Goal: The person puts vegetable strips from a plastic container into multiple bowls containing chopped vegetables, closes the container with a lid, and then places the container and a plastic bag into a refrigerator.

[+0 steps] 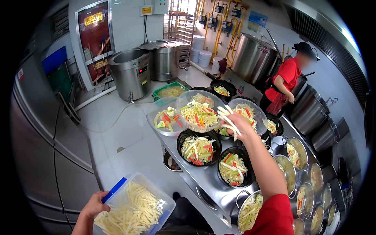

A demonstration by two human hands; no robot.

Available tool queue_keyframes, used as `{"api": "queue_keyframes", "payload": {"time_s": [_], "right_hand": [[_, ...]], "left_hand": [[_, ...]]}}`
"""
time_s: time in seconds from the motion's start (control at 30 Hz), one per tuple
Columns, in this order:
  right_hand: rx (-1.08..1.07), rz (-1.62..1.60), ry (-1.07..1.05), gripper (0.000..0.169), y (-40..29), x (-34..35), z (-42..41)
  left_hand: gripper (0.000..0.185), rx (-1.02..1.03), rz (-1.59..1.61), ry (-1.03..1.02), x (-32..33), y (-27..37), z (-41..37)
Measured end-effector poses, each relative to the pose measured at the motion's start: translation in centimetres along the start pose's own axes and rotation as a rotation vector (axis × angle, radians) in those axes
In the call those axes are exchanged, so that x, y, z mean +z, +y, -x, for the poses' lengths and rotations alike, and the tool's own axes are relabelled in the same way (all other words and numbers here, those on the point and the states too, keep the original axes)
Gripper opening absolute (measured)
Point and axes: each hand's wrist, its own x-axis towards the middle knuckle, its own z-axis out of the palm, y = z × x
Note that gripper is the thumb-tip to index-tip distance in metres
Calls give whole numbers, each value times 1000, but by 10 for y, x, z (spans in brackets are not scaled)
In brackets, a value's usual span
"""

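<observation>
My left hand (97,202) grips the blue rim of a clear plastic container (167,198) filled with pale cut strips (138,202). Several such strips (229,120) are pinched in my right hand (241,126), raised over the steel table. Just left of that hand, a clear plastic bowl (202,114) holds bean sprouts with red, orange and green vegetable sticks. Another clear bowl (249,114) of sprouts and vegetables lies partly behind the hand. Nearer to me stand a black bowl (199,147) and a second black bowl (236,167), both with sprouts, vegetables and pale strips.
Steel pots (249,211) and more bowls crowd the steel table (202,176). A co-worker in a red shirt (286,76) stands beyond its far side. Large steel vats (132,76) and a green crate (170,89) are behind; a steel refrigerator (38,132) is at left.
</observation>
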Motion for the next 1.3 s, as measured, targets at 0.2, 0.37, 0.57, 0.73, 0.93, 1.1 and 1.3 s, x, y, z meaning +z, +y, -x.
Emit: {"api": "queue_keyframes", "payload": {"time_s": [0.2, 0.37, 0.57, 0.73, 0.93, 1.1, 1.3], "right_hand": [[-152, 341, 112, 29, 8, 3, -136], [-96, 402, 37, 27, 17, -29, -207], [-28, 420, 28, 25, -6, -26, -220], [63, 512, 10, 21, 5, -21, -227], [10, 622, 177, 28, 2, 15, -217], [-25, 760, 386, 34, 17, 8, -217], [-142, 432, 506, 24, 6, 101, -191]], "left_hand": [[68, -35, 145, 167, -45, 31, -51], [71, -101, 74, 241, -80, 43, -95], [79, -162, 154, 220, -114, 35, -149], [77, -138, 117, 169, -146, 57, -209], [66, 4, -35, 13, -197, 74, -301], [69, 154, -44, -70, -250, 69, -373], [72, 263, -182, -212, -303, 82, -444]]}}
